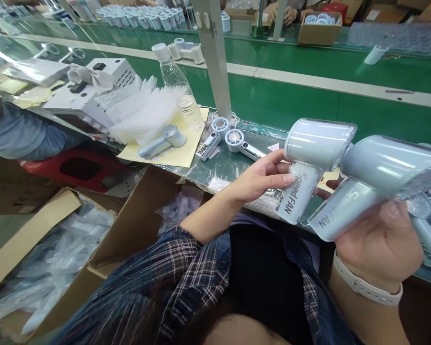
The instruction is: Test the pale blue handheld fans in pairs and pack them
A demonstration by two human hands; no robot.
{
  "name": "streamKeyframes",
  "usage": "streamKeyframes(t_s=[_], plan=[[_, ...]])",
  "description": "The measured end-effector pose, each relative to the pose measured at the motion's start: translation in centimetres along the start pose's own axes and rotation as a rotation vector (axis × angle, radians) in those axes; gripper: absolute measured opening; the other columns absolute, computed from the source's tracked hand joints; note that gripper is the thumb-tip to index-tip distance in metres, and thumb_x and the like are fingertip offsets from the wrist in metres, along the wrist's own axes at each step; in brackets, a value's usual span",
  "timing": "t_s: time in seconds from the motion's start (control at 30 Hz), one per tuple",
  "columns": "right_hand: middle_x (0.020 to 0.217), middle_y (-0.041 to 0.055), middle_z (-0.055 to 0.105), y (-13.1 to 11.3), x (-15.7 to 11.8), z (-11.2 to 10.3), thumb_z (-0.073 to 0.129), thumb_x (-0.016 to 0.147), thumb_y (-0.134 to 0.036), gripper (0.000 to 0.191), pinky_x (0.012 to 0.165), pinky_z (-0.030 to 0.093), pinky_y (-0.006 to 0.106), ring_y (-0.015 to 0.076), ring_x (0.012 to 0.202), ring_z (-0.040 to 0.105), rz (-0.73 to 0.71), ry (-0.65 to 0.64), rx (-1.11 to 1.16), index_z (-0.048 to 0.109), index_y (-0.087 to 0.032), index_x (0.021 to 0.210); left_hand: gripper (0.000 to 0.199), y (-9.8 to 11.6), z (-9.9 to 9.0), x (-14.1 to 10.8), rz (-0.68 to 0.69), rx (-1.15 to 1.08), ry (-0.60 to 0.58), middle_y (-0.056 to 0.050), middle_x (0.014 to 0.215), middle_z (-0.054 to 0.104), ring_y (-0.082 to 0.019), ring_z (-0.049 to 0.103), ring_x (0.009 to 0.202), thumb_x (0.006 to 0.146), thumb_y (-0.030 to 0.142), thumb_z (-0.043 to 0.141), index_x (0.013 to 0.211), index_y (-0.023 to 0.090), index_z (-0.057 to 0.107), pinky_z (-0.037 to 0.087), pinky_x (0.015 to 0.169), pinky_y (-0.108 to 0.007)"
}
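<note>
My left hand [264,177] grips a pale blue handheld fan [305,167] by its upper handle, thumb on the "Speed FAN" lettering. Close beside it, my right hand [384,242] holds a second pale blue handheld fan [377,177] from below, tilted and partly wrapped in clear plastic. The two fan heads nearly meet; whether they touch I cannot tell. On the bench left of my hands lie a fan with a round grille [234,140] and another small fan [215,134]. Several more wrapped fans [429,235] rest at the right, partly hidden by my right hand.
A clear bottle [187,100] and a pale blue fan [163,141] stand on yellow paper at the left. A metal post [215,62] rises from the bench. Below is a cardboard box [118,225] with plastic bags. A green conveyor [309,105] runs behind; another person's arm [21,124] is at left.
</note>
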State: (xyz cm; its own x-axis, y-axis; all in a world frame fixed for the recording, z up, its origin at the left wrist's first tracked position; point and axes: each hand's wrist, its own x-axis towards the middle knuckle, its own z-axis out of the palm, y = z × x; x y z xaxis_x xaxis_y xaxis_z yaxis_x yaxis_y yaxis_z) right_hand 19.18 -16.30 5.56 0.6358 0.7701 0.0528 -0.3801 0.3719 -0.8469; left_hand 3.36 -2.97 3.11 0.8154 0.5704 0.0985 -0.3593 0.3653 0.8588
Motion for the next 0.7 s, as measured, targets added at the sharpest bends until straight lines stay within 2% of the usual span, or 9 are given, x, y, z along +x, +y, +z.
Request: streamKeyframes(t_s=[0.13,0.2,0.27,0.37,0.43,0.5,0.57,0.63,0.7], plan=[[0.105,0.0035,0.080,0.8,0.2,0.0,0.068,0.092,-0.028,0.022,0.090,0.068,0.054,0.0278,0.094,0.077,-0.026,0.116,-0.032,0.082,-0.032,0.108,0.063,-0.4,0.0,0.4,-0.022,0.022,0.002,-0.002,0.092,0.076,-0.017,0.074,0.084,0.071,0.054,0.098,0.106,0.022,0.057,0.058,0.081,-0.031],[0.100,0.0030,0.080,1.2,0.4,-0.3,0.067,0.093,-0.027,0.019,0.093,0.067,0.054,0.0272,0.089,0.077,0.003,0.136,-0.063,0.082,-0.031,0.104,0.068,-0.7,0.0,0.7,-0.029,0.027,0.023,0.000,0.089,0.075,-0.014,0.072,0.080,0.064,0.053,0.102,0.102,0.021,0.054,0.058,0.077,-0.028],[0.098,0.0022,0.080,1.5,0.7,-0.6,0.067,0.093,-0.026,0.017,0.099,0.066,0.050,0.0254,0.090,0.078,0.022,0.144,-0.073,0.082,-0.030,0.101,0.072,-0.9,0.1,0.8,-0.031,0.030,0.051,0.000,0.090,0.074,-0.013,0.072,0.079,0.061,0.053,0.104,0.100,0.021,0.053,0.057,0.075,-0.027],[0.095,0.0020,0.080,1.6,0.9,-0.7,0.066,0.093,-0.026,0.017,0.101,0.065,0.044,0.0233,0.092,0.078,0.057,0.142,-0.073,0.081,-0.027,0.101,0.073,-1.0,0.3,0.6,-0.023,0.048,0.072,0.000,0.090,0.072,-0.012,0.070,0.075,0.060,0.055,0.103,0.100,0.021,0.053,0.056,0.074,-0.027],[0.095,0.0024,0.081,1.6,1.0,-0.5,0.066,0.092,-0.028,0.018,0.102,0.065,0.045,0.0233,0.087,0.078,0.086,0.118,-0.057,0.081,-0.026,0.101,0.069,-0.8,0.4,0.3,-0.010,0.084,0.077,0.003,0.085,0.067,-0.009,0.065,0.069,0.063,0.052,0.102,0.100,0.021,0.053,0.052,0.070,-0.025],[0.098,0.0027,0.082,1.4,1.1,-0.2,0.069,0.087,-0.031,0.016,0.105,0.063,0.048,0.0255,0.093,0.078,0.074,0.074,-0.035,0.080,-0.026,0.097,0.062,-0.4,0.4,0.0,0.018,0.154,0.091,0.004,0.082,0.065,-0.007,0.060,0.066,0.067,0.044,0.101,0.103,0.021,0.056,0.049,0.067,-0.023],[0.104,0.0036,0.082,1.1,0.9,0.1,0.078,0.077,-0.031,0.017,0.110,0.060,0.053,0.0301,0.109,0.077,0.016,0.018,-0.074,0.079,-0.026,0.093,0.054,0.0,0.3,-0.1,0.086,0.276,0.107,0.001,0.087,0.069,-0.011,0.064,0.074,0.071,0.037,0.097,0.107,0.019,0.062,0.053,0.074,-0.026],[0.111,0.0058,0.082,0.6,0.7,0.4,0.090,0.065,-0.024,0.034,0.116,0.055,0.058,0.0350,0.123,0.074,-0.068,-0.058,-0.204,0.078,-0.026,0.097,0.044,0.5,0.2,-0.1,0.193,0.426,0.097,-0.006,0.100,0.076,-0.021,0.072,0.096,0.073,0.035,0.093,0.107,0.017,0.070,0.058,0.094,-0.036],[0.119,0.0078,0.081,0.2,0.3,0.4,0.097,0.055,-0.018,0.055,0.124,0.047,0.061,0.0379,0.132,0.070,-0.173,-0.157,-0.319,0.077,-0.027,0.105,0.033,1.0,0.0,0.0,0.329,0.560,0.052,-0.011,0.114,0.079,-0.030,0.072,0.122,0.080,0.037,0.088,0.105,0.018,0.078,0.052,0.115,-0.048]])
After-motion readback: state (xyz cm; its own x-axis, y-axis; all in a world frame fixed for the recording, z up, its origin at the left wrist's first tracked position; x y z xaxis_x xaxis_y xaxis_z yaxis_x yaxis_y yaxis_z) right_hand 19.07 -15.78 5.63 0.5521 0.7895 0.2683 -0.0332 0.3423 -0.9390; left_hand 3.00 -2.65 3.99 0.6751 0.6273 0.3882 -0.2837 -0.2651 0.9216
